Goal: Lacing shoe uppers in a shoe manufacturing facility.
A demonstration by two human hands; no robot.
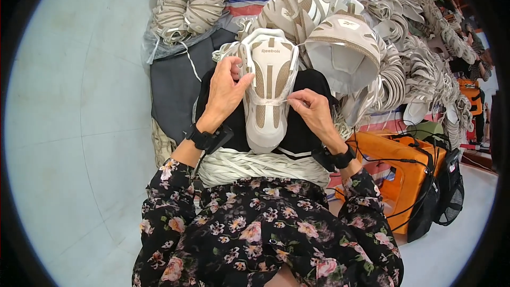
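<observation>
A beige and white shoe upper [267, 130] lies on my black-clad lap, its toe toward me and its tongue pointing away. A pale shoelace [270, 102] crosses its lower throat. On the left, my left hand [226, 93] is closed at the upper's side edge, thumb over the rim and the other fingers curled. My right hand [313, 110] pinches the thin lace at the upper's right side, thumb against forefinger. Across my lap, nearer my body, rests a thick bundle of off-white laces [260, 169].
More shoe uppers [342, 48] are nested in a row just beyond my lap. Tied bundles of uppers [204, 8] sit at the far left, with long stacks [425, 74] at the right. An orange plastic stool [393, 165] with black cables and a black bag [451, 191] stands at my right.
</observation>
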